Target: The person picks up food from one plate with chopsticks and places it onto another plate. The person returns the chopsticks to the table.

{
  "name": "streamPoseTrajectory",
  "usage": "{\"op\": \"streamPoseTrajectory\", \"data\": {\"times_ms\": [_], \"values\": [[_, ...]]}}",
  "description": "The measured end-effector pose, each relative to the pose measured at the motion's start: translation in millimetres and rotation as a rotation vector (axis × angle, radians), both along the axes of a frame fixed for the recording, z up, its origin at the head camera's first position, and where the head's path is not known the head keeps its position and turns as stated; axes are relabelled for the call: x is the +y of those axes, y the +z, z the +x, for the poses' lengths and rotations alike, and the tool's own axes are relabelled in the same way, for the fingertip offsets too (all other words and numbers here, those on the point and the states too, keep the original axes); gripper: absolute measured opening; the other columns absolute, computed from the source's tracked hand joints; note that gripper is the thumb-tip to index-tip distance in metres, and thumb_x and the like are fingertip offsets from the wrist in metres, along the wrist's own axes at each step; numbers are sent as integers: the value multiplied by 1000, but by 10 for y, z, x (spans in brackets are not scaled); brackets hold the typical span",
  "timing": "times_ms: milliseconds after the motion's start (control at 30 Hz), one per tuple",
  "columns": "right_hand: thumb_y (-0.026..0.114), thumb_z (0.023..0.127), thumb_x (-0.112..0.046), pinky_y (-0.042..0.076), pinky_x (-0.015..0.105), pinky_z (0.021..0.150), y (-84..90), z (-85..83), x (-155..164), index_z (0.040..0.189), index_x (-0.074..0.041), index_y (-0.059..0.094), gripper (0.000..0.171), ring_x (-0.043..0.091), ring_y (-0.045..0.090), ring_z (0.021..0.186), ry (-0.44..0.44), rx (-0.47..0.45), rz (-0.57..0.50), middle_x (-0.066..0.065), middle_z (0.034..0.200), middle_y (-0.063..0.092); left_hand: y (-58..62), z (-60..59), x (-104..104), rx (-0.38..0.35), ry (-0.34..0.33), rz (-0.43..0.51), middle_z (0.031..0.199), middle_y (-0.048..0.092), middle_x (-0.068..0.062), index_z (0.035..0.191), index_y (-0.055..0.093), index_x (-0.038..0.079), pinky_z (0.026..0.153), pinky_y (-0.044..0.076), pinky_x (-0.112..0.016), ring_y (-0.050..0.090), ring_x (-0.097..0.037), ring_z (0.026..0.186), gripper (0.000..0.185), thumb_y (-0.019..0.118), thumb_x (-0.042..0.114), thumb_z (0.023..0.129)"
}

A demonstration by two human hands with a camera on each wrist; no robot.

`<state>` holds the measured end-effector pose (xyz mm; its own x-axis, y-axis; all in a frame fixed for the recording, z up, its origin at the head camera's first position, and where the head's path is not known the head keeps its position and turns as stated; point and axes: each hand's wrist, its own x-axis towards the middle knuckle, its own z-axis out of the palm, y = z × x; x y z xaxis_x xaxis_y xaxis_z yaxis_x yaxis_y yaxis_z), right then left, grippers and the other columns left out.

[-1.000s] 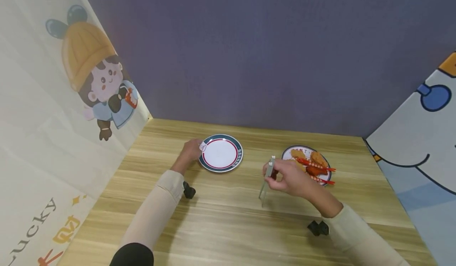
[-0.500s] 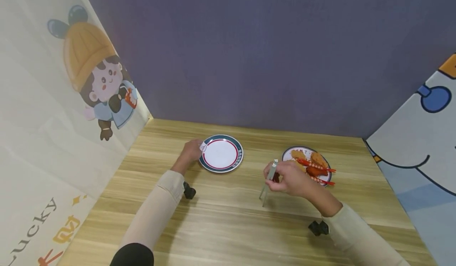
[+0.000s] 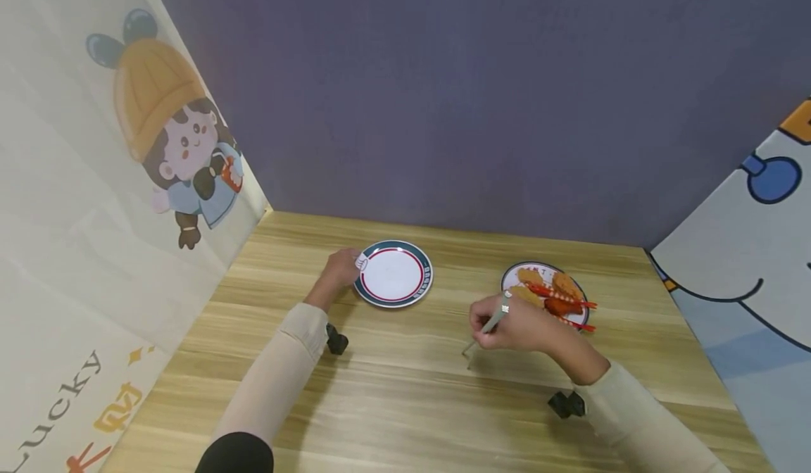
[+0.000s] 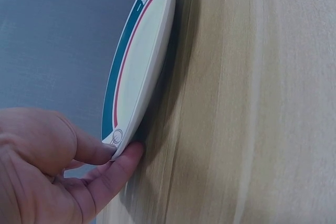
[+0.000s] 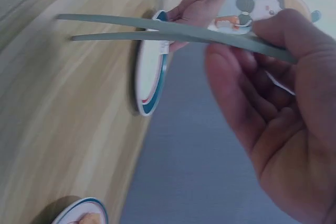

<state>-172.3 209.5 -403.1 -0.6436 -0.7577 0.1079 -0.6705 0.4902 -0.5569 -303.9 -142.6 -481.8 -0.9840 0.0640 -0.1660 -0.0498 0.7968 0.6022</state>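
Observation:
At the left, an empty white plate (image 3: 391, 276) with a green border and red ring sits on the wooden table. My left hand (image 3: 342, 267) pinches its left rim; in the left wrist view the thumb lies on top and fingers go under, the plate's edge (image 4: 121, 90) between them. My right hand (image 3: 521, 324) holds pale green chopsticks (image 3: 493, 322), their tips pointing down and left over the table. In the right wrist view the two chopsticks (image 5: 152, 29) lie between thumb and fingers, tips slightly apart, with no food between them.
Behind the right hand stands a second plate (image 3: 512, 274) with brown fried-looking pieces (image 3: 566, 285) and red-and-white striped food (image 3: 552, 291). A dark wall panel (image 3: 443, 107) rises behind the wooden table (image 3: 393, 402); printed panels stand at both sides.
My right hand has turned, so the chopsticks' upper ends have swung right and down while their tips stay nearly in place. My left hand and both plates stay where they were.

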Motion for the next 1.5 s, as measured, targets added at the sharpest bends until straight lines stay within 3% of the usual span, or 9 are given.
{"op": "streamPoseTrajectory", "data": {"times_ms": [167, 400, 633, 867, 1000, 1233, 1500], "values": [[72, 86, -8, 38, 15, 52, 47, 18, 0, 72, -24, 58, 26, -6, 40, 58, 1, -62, 38, -19, 67, 50, 0, 3, 1, -3, 9, 24, 140, 61, -21, 131, 64, -2, 116, 44, -47, 55, -39, 132, 43, 62, 6, 89], [72, 89, -6, 37, 14, 51, 33, 21, -17, 74, -20, 58, 25, -6, 38, 59, 22, -10, 30, -16, 68, 51, 5, -1, 4, -10, 17, 26, 140, 61, -21, 133, 63, -1, 115, 44, -46, 55, -39, 131, 43, 60, 7, 92], [75, 84, -11, 39, 14, 52, 49, 49, -33, 72, -24, 58, 24, -6, 42, 60, -5, -46, 76, -20, 67, 51, 4, -2, 6, -24, 28, 23, 137, 63, -22, 135, 62, -1, 113, 46, -46, 58, -37, 126, 39, 55, 9, 98], [70, 92, -6, 37, 14, 51, 15, 41, -29, 78, -19, 58, 23, -7, 37, 60, 41, 73, -24, -15, 68, 48, 2, 6, 9, -45, 34, 24, 139, 61, -22, 137, 60, -1, 114, 45, -46, 57, -37, 128, 41, 56, 8, 97], [69, 94, -6, 40, 15, 53, 8, 25, -26, 79, -18, 59, 21, -7, 39, 62, 57, 78, -51, -13, 70, 51, 13, 19, 9, -34, 32, 22, 138, 62, -23, 136, 61, -2, 114, 45, -47, 57, -38, 128, 41, 56, 8, 96], [70, 92, -6, 43, 16, 55, -11, 12, 1, 79, -17, 62, 19, -6, 42, 62, -9, 43, -44, -14, 70, 54, 37, 30, 0, -27, 25, 26, 139, 61, -23, 136, 61, -2, 115, 45, -47, 56, -39, 130, 41, 55, 10, 97], [71, 94, -9, 39, 17, 51, -26, 14, 71, 80, -20, 63, 19, -6, 39, 58, -127, 42, -22, -16, 69, 52, 38, 17, -15, -25, -5, 18, 143, 59, -21, 135, 62, 1, 118, 41, -48, 51, -40, 136, 52, 70, 13, 85]]}}
